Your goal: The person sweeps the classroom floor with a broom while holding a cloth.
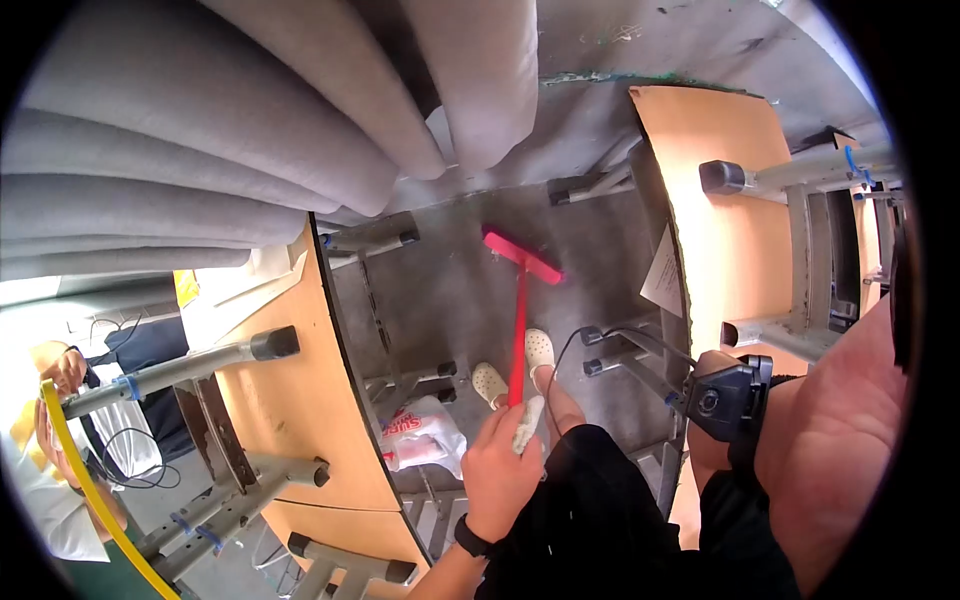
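The strongest light glares in at the left, bleaching a person's shirt nearly white. The desks catch a warm glow, while the floor lies dim and grey and the shorts sink to black. From here the broom looks crisp; toward the edges, shapes bend, and the corners round off into darkness.

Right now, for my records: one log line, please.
left hand: closed on red broom handle | pink bar-shaped broom head: ahead of cream perforated clogs
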Demonstrator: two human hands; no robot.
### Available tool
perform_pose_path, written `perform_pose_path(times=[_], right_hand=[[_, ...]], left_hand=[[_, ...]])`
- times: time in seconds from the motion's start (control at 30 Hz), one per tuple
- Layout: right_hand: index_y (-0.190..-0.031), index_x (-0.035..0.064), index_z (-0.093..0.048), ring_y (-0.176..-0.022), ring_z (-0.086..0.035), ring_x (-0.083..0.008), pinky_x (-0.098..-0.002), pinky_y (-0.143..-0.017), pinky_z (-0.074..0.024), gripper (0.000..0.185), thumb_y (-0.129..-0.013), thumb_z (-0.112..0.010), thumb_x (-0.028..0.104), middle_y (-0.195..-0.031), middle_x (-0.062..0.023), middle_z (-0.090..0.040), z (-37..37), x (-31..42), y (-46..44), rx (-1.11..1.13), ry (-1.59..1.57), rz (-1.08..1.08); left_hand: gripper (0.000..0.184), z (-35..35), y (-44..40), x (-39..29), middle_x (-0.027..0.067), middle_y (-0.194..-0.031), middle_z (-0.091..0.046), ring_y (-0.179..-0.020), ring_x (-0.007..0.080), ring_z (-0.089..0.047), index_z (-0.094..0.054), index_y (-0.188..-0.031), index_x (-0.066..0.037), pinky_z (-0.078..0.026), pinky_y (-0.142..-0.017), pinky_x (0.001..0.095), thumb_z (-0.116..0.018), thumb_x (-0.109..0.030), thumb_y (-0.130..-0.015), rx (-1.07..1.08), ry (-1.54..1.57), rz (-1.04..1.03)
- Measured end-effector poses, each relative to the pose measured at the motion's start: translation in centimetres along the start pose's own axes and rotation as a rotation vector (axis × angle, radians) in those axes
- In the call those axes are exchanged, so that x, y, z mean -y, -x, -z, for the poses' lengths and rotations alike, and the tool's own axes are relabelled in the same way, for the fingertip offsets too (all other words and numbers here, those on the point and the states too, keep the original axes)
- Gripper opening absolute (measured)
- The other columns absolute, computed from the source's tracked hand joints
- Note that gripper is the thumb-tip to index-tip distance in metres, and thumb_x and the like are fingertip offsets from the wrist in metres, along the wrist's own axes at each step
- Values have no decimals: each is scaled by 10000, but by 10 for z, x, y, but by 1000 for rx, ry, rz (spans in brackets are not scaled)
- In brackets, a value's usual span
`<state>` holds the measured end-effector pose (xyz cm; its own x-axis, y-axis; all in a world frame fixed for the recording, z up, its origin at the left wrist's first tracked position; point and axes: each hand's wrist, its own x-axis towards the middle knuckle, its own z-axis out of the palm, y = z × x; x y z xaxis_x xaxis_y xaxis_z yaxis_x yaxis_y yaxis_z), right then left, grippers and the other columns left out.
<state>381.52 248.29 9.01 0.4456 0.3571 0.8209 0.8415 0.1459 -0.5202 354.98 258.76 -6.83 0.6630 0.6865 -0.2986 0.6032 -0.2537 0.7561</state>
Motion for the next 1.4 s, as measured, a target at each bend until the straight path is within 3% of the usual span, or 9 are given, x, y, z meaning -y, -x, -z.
perform_pose_path(times=[0.07,0.47,0.77,1.0,1.4], right_hand=[[-1191,7,-625,-1106,-615,-362,-428,-957,-489,425,-766,-627,7,-1191,-178,-640,-3,3,-1,-9,13,-8],[-1197,4,-617,-1112,-609,-363,-429,-964,-485,424,-774,-631,15,-1196,-182,-633,-4,18,-16,-9,15,-27],[-1202,2,-611,-1116,-605,-364,-429,-970,-481,423,-780,-634,22,-1200,-185,-627,-8,14,-11,-29,0,-71],[-1205,1,-606,-1119,-602,-364,-430,-975,-479,423,-784,-636,27,-1203,-187,-623,11,21,-4,-111,16,-88],[-1211,-2,-598,-1125,-596,-366,-430,-982,-474,423,-791,-640,35,-1208,-192,-616,-34,63,48,-233,25,-360]], left_hand=[[291,1,-2,-10,199,-1027,-704,-911,395,-684,-687,-1102,6,-550,-791,418,-640,-30,-817,-6,22,16],[347,0,-5,-15,212,-1194,-673,-1050,424,-654,-673,-1130,6,-541,-905,437,-634,-44,-789,46,10,60],[336,6,-7,-7,222,-1187,-676,-1056,416,-661,-660,-1121,10,-538,-913,435,-618,-27,-790,74,3,68],[360,-2,-2,6,188,-1174,-677,-1023,408,-661,-656,-1144,-33,-548,-867,449,-622,-58,-786,24,7,-38],[338,-8,4,7,180,-1138,-678,-1004,413,-653,-632,-1137,-29,-536,-859,452,-620,-41,-799,50,-35,-58]])
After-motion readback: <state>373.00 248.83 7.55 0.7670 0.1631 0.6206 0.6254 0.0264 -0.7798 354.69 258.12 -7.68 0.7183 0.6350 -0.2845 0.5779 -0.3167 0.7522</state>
